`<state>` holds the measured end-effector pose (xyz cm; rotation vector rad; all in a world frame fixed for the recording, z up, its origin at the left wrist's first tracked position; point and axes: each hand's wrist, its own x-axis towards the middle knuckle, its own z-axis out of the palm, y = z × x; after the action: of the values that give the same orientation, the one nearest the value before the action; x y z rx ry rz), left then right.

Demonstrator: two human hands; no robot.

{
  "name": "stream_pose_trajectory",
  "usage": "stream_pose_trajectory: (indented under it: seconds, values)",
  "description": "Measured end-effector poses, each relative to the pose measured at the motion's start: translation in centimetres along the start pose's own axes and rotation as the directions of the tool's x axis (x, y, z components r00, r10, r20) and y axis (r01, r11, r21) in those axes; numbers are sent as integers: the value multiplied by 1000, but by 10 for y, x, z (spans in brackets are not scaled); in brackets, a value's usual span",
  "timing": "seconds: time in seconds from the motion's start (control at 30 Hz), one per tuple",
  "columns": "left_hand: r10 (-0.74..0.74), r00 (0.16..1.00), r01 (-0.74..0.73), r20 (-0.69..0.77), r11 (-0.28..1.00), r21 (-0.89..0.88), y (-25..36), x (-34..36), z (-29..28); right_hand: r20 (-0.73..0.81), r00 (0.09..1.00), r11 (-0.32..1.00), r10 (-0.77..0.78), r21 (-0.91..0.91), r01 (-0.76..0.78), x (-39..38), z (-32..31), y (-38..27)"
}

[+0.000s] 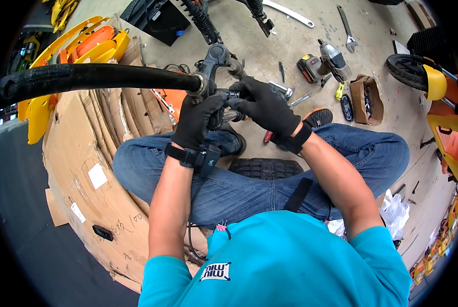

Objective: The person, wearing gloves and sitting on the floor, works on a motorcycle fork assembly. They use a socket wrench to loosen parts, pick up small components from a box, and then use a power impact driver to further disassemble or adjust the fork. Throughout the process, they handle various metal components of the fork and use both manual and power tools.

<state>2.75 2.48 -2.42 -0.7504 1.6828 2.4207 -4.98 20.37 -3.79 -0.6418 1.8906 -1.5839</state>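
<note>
The grey metal joint sits just short of twelve o'clock in the view, ahead of the seated person's crossed legs, with a black tube running from it toward nine o'clock. Just past six from the joint, the gloved left hand is curled around its lower part, thumb uppermost (the far fingers are hidden). At four o'clock, the gloved right hand pinches a small dark cylindrical part between thumb and fingers, close beside the left thumb.

Farther out, a coil spring stands near twelve, and a long wrench lies at two. An adjustable wrench lies between two and three, a power driver at three. An open cardboard box holding small pieces stands between three and four. Flattened cardboard spreads at eight; yellow panels lie past nine.
</note>
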Motion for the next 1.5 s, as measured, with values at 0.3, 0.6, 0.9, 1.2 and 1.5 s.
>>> stream_pose_trajectory:
  seconds: [0.3, 0.6, 0.9, 1.2, 1.5]
  values:
    - [4, 999, -7, -45, 998, -68, 5, 2, 9, 36, 997, 956, 67, 283, -74, -4, 3, 7]
    - [-64, 998, 64, -2, 998, 16, 6, 3, -4, 31, 998, 945, 60, 321, -67, -5, -15, 20]
    - [-65, 996, 60, 58, 995, 85, 11, 1, -2, 28, 995, 948, 97, 302, -101, -5, -11, 6]
    - [-30, 999, 28, 43, 999, 37, 6, 0, 2, -89, 990, 989, -109, 94, 118, -4, 3, 13]
    - [-81, 997, 79, 17, 994, 79, 7, 2, 5, -97, 988, 991, -122, 41, 127, -4, 5, 16]
